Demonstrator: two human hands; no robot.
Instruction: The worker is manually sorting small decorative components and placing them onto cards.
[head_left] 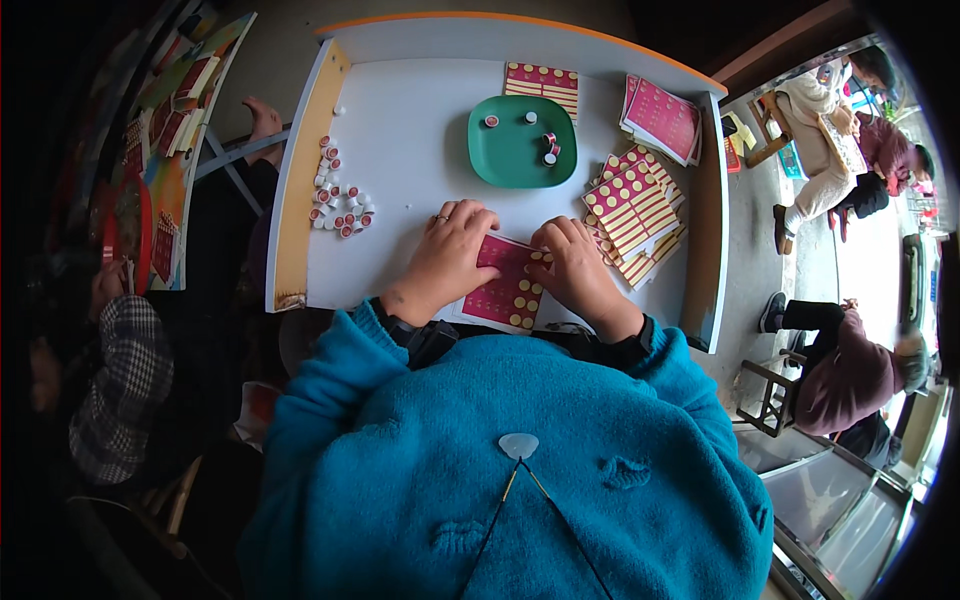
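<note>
A dark red sheet with rows of pale yellow round spots (pixel 505 291) lies at the near edge of the white drawer-like tray, in front of my body. My left hand (pixel 453 258) rests on its left side, thumb stretched over the sheet and apart from the bent fingers. At its upper right edge my right hand (pixel 582 268) has curled fingers, with the thumb close to the forefinger; anything small between them is hidden. Beyond my hands sits a green square plate (pixel 482 155) holding several small white cylinders with red ends (pixel 491 121).
More small red-and-white cylinders (pixel 345 212) cluster along the left wall of the tray (pixel 312 130). Red-and-yellow sheets (pixel 634 208) lie fanned at right, below a stack of red sheets (pixel 664 118). Another sheet (pixel 541 86) lies behind the plate. People sit at both sides.
</note>
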